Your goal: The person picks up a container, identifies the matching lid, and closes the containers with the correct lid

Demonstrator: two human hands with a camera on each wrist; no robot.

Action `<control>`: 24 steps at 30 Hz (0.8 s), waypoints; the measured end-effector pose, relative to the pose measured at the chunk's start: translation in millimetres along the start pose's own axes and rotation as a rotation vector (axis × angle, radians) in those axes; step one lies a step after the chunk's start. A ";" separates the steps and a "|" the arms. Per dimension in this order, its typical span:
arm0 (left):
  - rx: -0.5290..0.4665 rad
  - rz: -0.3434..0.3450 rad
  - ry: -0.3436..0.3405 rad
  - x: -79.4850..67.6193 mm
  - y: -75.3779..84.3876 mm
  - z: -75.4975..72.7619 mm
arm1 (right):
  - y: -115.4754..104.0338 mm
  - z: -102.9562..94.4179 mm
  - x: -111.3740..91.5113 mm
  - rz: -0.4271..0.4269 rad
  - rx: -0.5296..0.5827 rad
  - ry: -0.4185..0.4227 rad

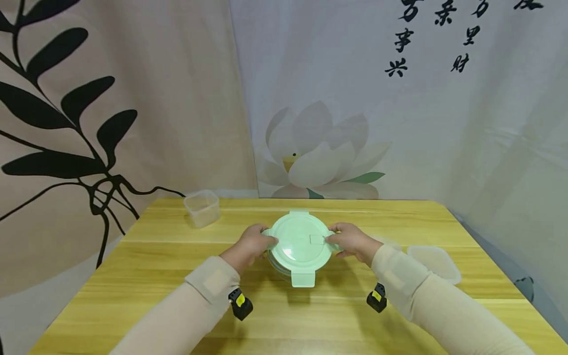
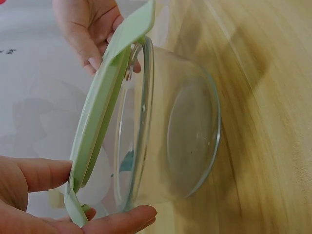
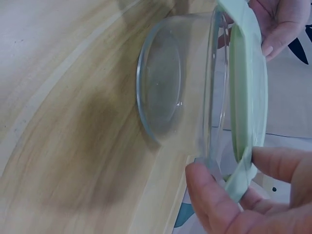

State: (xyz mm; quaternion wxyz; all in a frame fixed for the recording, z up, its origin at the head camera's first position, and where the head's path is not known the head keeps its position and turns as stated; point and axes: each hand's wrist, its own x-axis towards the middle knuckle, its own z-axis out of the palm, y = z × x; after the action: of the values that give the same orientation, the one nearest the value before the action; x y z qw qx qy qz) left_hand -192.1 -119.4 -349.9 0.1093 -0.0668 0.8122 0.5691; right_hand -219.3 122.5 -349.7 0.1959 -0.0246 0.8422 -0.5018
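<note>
A round pale green lid with side flaps is held over a clear round glass bowl on the wooden table. My left hand pinches the lid's left flap between thumb and fingers. On the opposite side, my right hand pinches the right flap the same way. Both wrist views show a gap between the lid and the bowl's rim. Fingertips of each hand reach down close to that rim; whether they touch the glass I cannot tell. From the head view, the lid hides most of the bowl.
A clear plastic container stands at the table's back left. To the right, a translucent flat lid lies partly behind the right sleeve. Another clear item, mostly hidden, sits beside it. Printed cloth hangs behind the wooden table.
</note>
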 end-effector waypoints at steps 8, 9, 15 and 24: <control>-0.022 -0.045 -0.033 5.0 -5.5 -1.4 | 3.1 1.6 3.5 0.005 -0.015 -0.025; -0.022 -0.050 -0.034 5.6 -6.2 -1.5 | 3.3 2.0 3.9 0.007 -0.016 -0.026; -0.027 -0.064 -0.051 8.3 -11.5 -2.2 | 4.5 3.7 4.7 0.018 -0.018 -0.035; -0.061 -0.062 -0.073 11.2 -19.6 -3.2 | 7.4 5.7 5.8 0.025 -0.002 -0.039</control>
State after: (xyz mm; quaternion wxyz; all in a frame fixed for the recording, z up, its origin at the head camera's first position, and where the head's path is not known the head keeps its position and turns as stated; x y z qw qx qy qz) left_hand -198.6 -128.9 -369.5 0.1543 -0.0742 0.7875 0.5920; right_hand -221.5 120.0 -360.2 0.2188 -0.0239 0.8389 -0.4978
